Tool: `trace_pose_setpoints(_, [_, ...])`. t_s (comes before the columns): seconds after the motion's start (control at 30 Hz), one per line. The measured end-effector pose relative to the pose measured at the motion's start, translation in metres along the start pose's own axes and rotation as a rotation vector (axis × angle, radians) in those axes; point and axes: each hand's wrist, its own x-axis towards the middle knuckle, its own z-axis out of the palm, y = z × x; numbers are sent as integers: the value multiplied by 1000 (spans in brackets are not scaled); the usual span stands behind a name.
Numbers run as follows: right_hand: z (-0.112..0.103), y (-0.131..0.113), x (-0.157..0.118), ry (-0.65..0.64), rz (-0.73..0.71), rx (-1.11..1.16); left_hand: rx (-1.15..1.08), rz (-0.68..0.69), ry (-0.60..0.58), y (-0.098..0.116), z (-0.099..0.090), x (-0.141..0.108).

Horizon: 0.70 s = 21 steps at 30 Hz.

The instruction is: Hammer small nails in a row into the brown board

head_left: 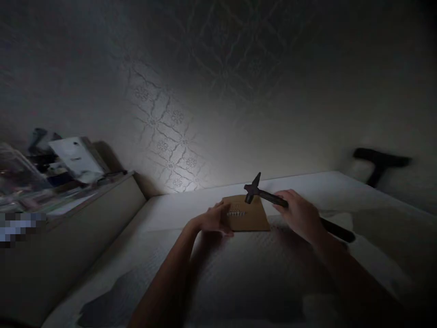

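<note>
A hammer (271, 197) with a dark head is in my right hand (302, 216), which is wrapped around its handle. The head is raised over a flat brown board (252, 221) lying on the white surface. Short metal pieces that look like nails or screws (236, 213) stand in a row on the board. At the board's left edge, my left hand (213, 221) grips it with the thumb low at the front and the fingers on top. Those fingertips are partly blurred, so I cannot tell whether they also pinch something small.
To the left, a cabinet (102, 228) carries a white box (77, 157) and cluttered items. A patterned wall (177, 132) rises behind the white surface (184, 205). A black T-shaped object (380, 159) stands at the right. Cloth (249, 273) covers the near area.
</note>
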Motion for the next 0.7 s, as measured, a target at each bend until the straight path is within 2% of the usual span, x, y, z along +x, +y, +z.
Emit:
trace_pose_setpoints(0.1, [-6, 5, 3, 41, 150, -99, 185, -114, -113, 0, -4, -4])
trace_pose_setpoints(0.17, [-13, 16, 7, 41, 230, -175, 254, -138, -128, 1, -3, -2])
trace_pose_setpoints(0.23, [-20, 36, 11, 23, 282, -265, 299, -163, -130, 3, 1, 1])
trace_pose_setpoints(0.33, [-28, 77, 19, 9, 326, -393, 345, -197, -98, 14, 13, 10])
trace_pose_setpoints(0.5, [-34, 144, 25, 55, 386, -496, 342, -160, -40, 49, 50, 34])
trace_pose_setpoints(0.6, [-35, 166, 27, 58, 422, -508, 343, -99, -68, 78, 74, 53])
trace_pose_setpoints(0.7, [-35, 176, 27, 62, 435, -509, 330, -39, -71, 108, 97, 71])
